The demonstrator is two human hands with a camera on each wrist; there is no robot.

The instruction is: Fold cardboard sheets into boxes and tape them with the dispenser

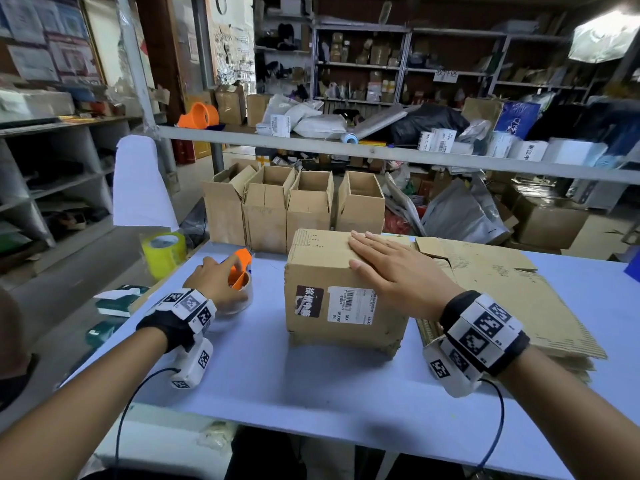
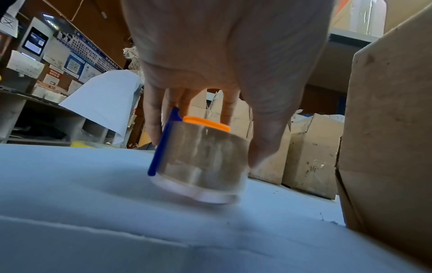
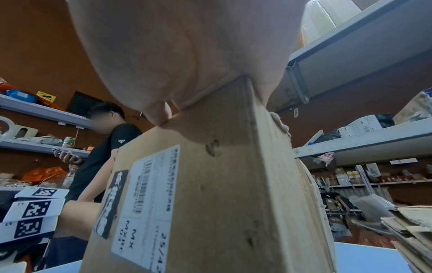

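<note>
Holding the folded cardboard box (image 1: 341, 289) closed while you are reaching for the tape dispenser (image 1: 240, 276).

Your right hand (image 1: 388, 268) is lying flat, fingers straight, on the box top at the table's (image 1: 311, 386) middle; your left hand (image 1: 216, 280) is curling fingers around the dispenser, left of the box. Expect light, stiff cardboard with springy flaps, so be pressing over the seam. Be gripping the dispenser's orange core, since the clear roll looks slick.

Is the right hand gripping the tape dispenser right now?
No, the right hand lies flat on top of the folded box, while the left hand grips the tape dispenser.
</note>
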